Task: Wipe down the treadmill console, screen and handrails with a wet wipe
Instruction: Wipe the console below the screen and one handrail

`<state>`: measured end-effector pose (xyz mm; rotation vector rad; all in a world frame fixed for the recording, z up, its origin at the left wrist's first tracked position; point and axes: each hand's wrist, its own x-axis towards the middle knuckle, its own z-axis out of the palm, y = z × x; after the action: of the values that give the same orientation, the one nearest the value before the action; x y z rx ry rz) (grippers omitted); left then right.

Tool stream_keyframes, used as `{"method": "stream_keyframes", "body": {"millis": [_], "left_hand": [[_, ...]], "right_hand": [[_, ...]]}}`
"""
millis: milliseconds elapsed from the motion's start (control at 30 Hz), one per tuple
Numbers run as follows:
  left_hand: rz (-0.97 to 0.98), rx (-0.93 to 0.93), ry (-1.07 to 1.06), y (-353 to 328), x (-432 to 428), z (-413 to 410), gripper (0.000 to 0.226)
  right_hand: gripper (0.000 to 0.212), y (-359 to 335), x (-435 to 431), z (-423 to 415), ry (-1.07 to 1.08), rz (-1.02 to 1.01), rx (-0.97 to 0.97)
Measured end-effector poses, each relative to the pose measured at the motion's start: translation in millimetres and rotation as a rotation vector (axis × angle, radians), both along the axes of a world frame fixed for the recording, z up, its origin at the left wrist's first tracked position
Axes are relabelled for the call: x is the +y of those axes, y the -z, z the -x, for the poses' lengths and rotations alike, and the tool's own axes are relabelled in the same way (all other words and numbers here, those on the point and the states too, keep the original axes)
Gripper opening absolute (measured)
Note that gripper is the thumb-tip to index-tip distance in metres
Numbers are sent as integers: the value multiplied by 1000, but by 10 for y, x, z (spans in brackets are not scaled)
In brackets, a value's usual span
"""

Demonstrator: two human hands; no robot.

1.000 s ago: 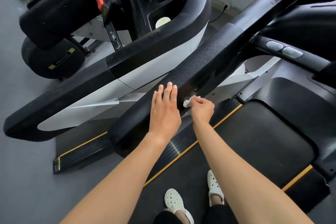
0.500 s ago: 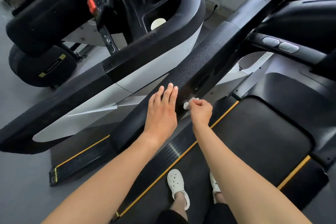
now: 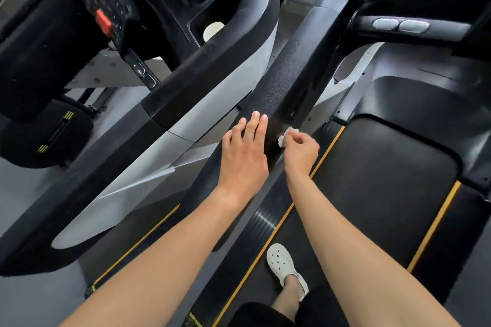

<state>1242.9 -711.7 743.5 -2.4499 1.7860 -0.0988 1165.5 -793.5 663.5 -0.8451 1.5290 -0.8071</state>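
A long black textured handrail [image 3: 285, 74] of the treadmill runs diagonally from lower left to upper right. My left hand [image 3: 244, 156] lies flat on its top with straight fingers. Just right of it, my right hand [image 3: 301, 150] pinches a small crumpled white wet wipe [image 3: 285, 137] and presses it against the rail's inner side. A crossbar with two grey oval buttons [image 3: 401, 25] sits at upper right. The console and screen are mostly out of view.
The black running belt [image 3: 372, 180] with yellow edge lines lies below right; my foot in a white clog [image 3: 283, 264] stands on it. A neighbouring treadmill [image 3: 186, 82] with a red stop button [image 3: 102, 20] and a cup holder fills the left.
The view has shifted and my feet have stepped on the belt. Both hands stay at the same spot on the handrail, the right one still rubbing with the wipe.
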Motion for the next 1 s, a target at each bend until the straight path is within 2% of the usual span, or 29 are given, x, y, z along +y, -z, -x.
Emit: {"method": "stream_keyframes", "body": {"millis": [200,300,433,567,633,700,767,867,1000], "left_hand": [[-17,-11,11,1,10,4,83],[-17,-32,23,-8,4,4,81],[-9,-45,14,-1,-9,33,79],[-10,-61,6,0,-21,67,79],[-14,-63,4,4,-30,76,77],[-18,-67,0,6,-38,83,76],[-30,-66,-4,3,-43,96,77],[-22,-62,-9,4,-69,117,76],[37,-35,6,-11,-140,128,69]], "right_hand": [[13,419,341,7,-159,-294,85],[15,322,198,17,-126,-230,66],[15,-71,-175,20,42,20,-92],[19,-154,-251,-79,56,192,0],[22,-51,-114,-87,56,176,44],[23,110,52,-91,16,69,98],[26,276,172,-67,-32,-65,90],[19,292,130,23,-84,-216,51],[18,24,-214,44,5,-55,-42]]}}
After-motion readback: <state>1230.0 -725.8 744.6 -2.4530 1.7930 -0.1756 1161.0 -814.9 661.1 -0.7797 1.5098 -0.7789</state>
